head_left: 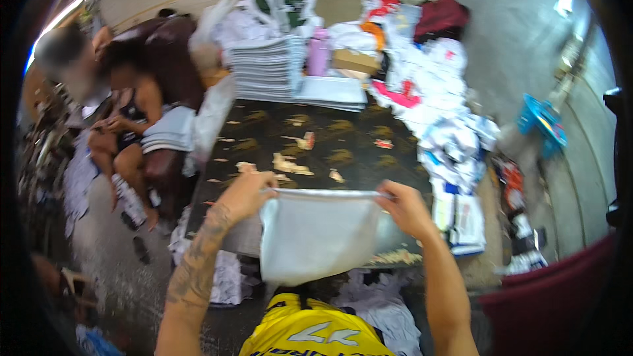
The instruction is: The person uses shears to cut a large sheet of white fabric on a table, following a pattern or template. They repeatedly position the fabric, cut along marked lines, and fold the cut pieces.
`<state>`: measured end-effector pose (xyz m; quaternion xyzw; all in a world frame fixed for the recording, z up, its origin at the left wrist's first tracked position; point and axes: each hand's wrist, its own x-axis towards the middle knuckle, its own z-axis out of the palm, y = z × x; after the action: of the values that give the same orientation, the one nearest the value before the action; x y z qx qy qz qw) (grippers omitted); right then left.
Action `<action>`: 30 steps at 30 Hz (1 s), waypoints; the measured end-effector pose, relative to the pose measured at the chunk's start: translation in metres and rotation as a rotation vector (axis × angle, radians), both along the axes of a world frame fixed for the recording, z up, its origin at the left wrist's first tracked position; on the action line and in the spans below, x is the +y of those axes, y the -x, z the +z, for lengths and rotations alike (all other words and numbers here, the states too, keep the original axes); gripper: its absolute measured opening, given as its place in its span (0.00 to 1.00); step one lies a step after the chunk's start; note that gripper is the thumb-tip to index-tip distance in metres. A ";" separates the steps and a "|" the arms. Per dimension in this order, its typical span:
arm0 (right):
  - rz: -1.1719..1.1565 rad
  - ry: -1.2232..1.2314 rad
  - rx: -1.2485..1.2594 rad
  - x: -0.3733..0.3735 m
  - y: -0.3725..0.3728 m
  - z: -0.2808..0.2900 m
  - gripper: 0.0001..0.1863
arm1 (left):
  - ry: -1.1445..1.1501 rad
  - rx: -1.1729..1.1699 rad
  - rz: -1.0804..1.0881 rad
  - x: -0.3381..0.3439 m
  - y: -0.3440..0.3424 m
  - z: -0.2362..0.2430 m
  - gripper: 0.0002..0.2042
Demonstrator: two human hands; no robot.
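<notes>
A white rectangular piece of cloth (320, 234) hangs between my hands over the near edge of the dark table (264, 135). My left hand (249, 192) pinches its upper left corner. At the upper right corner, my right hand (403, 206) grips it the same way, so the top edge is stretched nearly straight. The lower part hangs loose toward me. Small torn tan scraps (290, 165) lie on the tabletop just beyond the cloth.
A tall stack of folded white pieces (260, 69) stands at the table's far side, beside a lower pile (333, 90) and a pink bottle (318, 51). White fabric heaps (455, 145) line the right. Two people sit at left, near a dark red sofa (173, 59).
</notes>
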<state>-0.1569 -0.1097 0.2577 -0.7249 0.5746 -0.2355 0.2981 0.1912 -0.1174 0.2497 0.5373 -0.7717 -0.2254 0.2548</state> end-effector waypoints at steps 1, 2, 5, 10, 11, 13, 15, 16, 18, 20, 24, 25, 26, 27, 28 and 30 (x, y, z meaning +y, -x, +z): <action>-0.067 -0.104 0.068 -0.015 0.004 -0.015 0.09 | -0.043 -0.088 0.020 -0.015 0.004 -0.002 0.09; -0.085 0.059 0.056 -0.025 0.009 -0.026 0.09 | 0.061 -0.003 0.055 -0.025 0.005 -0.001 0.09; -0.047 0.380 -0.194 -0.054 0.035 -0.039 0.10 | 0.283 -0.039 0.270 -0.033 -0.001 -0.002 0.07; -0.105 0.326 -0.180 -0.076 0.025 -0.097 0.08 | 0.253 -0.108 0.347 -0.008 0.001 -0.086 0.06; -0.161 0.315 -0.191 -0.077 0.013 -0.123 0.08 | 0.322 -0.063 0.321 -0.008 0.007 -0.118 0.07; -0.332 0.133 -0.115 -0.074 -0.009 -0.183 0.08 | 0.247 0.004 0.411 -0.008 0.019 -0.185 0.07; -0.403 -0.024 0.044 -0.072 -0.022 -0.230 0.09 | 0.186 -0.097 0.448 -0.008 0.027 -0.236 0.07; -0.371 -0.026 0.074 -0.075 -0.023 -0.243 0.09 | 0.074 -0.167 0.465 -0.012 0.028 -0.252 0.06; -0.228 0.065 0.088 -0.113 -0.014 -0.246 0.10 | 0.154 -0.085 0.554 -0.048 0.022 -0.267 0.05; -0.172 -0.036 0.110 -0.160 -0.008 -0.232 0.11 | 0.080 0.039 0.598 -0.102 0.010 -0.263 0.07; -0.300 -0.035 0.222 -0.267 -0.033 -0.224 0.27 | -0.132 0.298 0.587 -0.232 -0.005 -0.254 0.15; -0.304 0.085 0.183 -0.282 -0.046 -0.230 0.31 | -0.125 0.306 0.619 -0.246 -0.001 -0.255 0.17; -0.371 -0.087 0.364 -0.291 -0.060 -0.238 0.35 | -0.069 -0.159 0.828 -0.249 0.009 -0.258 0.19; -0.462 -0.208 0.536 -0.294 -0.073 -0.246 0.40 | 0.000 -0.229 0.772 -0.254 0.017 -0.261 0.20; -0.448 -0.269 0.642 -0.294 -0.085 -0.254 0.37 | 0.072 -0.296 0.713 -0.254 0.028 -0.264 0.20; -0.408 -0.069 0.491 -0.314 -0.090 -0.257 0.27 | 0.075 -0.195 0.632 -0.273 0.044 -0.265 0.22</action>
<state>-0.0668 -0.4239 0.0008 -0.6194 0.7705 -0.0887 0.1216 0.1473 -0.3908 -0.0153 0.7595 -0.5953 -0.0542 0.2565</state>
